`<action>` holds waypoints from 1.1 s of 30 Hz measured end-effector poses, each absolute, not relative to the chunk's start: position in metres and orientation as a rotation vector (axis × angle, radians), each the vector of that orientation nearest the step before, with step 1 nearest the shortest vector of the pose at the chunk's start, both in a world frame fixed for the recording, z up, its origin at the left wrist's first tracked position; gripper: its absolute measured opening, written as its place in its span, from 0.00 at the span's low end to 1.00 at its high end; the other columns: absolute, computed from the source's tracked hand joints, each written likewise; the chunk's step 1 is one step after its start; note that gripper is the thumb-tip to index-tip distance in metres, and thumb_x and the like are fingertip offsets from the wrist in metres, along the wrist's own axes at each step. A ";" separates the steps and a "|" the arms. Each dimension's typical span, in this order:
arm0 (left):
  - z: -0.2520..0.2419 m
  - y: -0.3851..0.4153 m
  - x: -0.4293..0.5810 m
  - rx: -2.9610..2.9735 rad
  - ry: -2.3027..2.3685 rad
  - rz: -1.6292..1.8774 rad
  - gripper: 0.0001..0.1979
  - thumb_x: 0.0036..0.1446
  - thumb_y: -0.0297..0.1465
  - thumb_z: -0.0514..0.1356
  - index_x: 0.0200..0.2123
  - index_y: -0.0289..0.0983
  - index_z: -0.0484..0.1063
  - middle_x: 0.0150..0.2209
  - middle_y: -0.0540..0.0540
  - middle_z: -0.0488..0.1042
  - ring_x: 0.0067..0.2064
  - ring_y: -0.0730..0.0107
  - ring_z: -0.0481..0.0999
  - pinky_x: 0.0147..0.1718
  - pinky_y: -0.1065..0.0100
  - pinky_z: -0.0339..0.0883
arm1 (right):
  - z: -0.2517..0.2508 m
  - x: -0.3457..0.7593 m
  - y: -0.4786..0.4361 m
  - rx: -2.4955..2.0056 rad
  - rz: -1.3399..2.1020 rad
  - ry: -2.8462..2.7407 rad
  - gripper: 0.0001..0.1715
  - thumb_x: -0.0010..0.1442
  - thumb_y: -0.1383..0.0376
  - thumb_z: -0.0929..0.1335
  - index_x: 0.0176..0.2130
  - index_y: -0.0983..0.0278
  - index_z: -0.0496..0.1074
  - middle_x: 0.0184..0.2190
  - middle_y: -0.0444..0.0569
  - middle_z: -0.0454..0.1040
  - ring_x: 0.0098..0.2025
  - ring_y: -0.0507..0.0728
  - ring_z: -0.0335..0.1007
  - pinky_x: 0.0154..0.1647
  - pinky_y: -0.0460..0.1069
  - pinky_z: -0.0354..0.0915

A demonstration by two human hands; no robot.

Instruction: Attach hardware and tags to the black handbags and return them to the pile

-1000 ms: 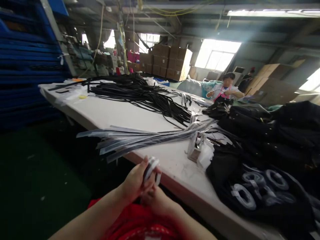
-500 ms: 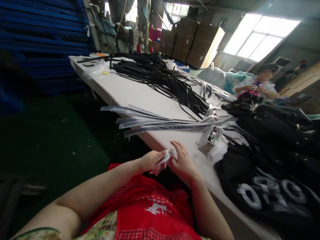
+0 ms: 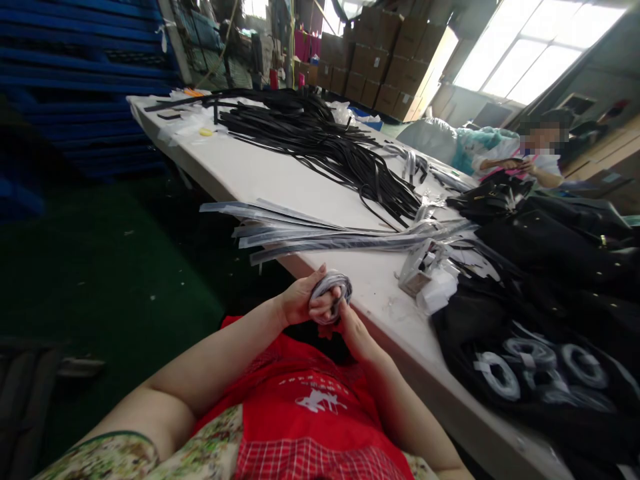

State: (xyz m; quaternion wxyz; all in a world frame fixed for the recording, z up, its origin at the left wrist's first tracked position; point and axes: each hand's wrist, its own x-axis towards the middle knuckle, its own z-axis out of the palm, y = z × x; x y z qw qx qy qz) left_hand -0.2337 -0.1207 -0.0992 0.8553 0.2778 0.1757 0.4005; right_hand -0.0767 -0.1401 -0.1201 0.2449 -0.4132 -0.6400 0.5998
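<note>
Just off the table's near edge, a coiled strap in clear plastic is held as a ring between my two hands. My left hand is closed round the coil's left side, its fingers passing through the middle. At the coil's right side, my right hand grips the rim; some of its fingers are hidden. Beyond the hands, a bundle of plastic-wrapped flat straps lies across the table, its left ends sticking out past the edge.
A metal tape dispenser stands right of my hands. Several wrapped coils rest on black bags at the right. Loose black straps cover the far table. A co-worker sits across it. Blue pallets are stacked left.
The coil has turned so that its round face shows, where before only a narrow side was seen. My right hand's raised fingers have come down onto it. The view has shifted slightly.
</note>
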 end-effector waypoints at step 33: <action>-0.066 -0.166 -0.210 1.943 0.941 0.923 0.33 0.45 0.47 0.68 0.51 0.38 0.65 0.40 0.46 0.75 0.38 0.65 0.75 0.37 0.68 0.67 | -0.092 0.006 -0.154 -1.039 0.517 -2.534 0.26 0.61 0.44 0.61 0.30 0.63 0.67 0.22 0.45 0.69 0.23 0.53 0.64 0.26 0.48 0.52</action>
